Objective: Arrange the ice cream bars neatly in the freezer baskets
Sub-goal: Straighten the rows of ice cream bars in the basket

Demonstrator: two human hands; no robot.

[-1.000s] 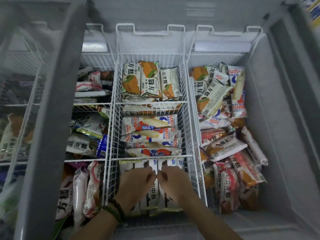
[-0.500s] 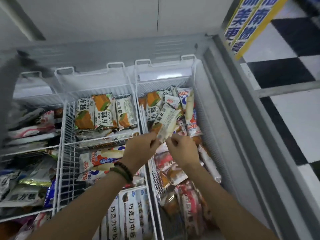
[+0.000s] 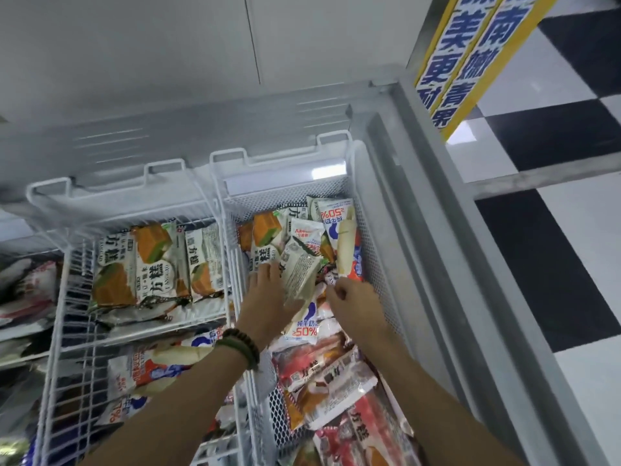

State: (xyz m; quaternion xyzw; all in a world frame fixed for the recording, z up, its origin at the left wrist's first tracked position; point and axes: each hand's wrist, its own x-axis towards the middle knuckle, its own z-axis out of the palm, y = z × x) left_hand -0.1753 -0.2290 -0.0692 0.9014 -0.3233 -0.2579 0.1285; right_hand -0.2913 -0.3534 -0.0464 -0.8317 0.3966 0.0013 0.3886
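At the far left, blurred glossy wrappers lie in a basket only partly in view. Next to it a white wire basket [image 3: 67,297] holds flat square packs [image 3: 141,264] printed with orange and green cake, set side by side in its far compartment, with white, blue and red packs in the compartment nearer the person. The left hand [image 3: 268,301], with dark bead bracelets [image 3: 242,344] on its wrist, reaches into the right-hand mesh basket [image 3: 373,264]. Its fingers are straight on the heap and its thumb is hidden, so a grip cannot be told. Against that hand's right side an ice cream bar [image 3: 300,274] stands tilted above the pile, long and flat in a pale, crinkled wrapper with fine dark print. Just beside its lower end the right hand [image 3: 356,307] has its fingers curled down into the jumbled packs, and whether they pinch anything cannot be told. Further right runs the freezer's grey metal rim [image 3: 437,264], then a black and white tiled floor [image 3: 554,230]
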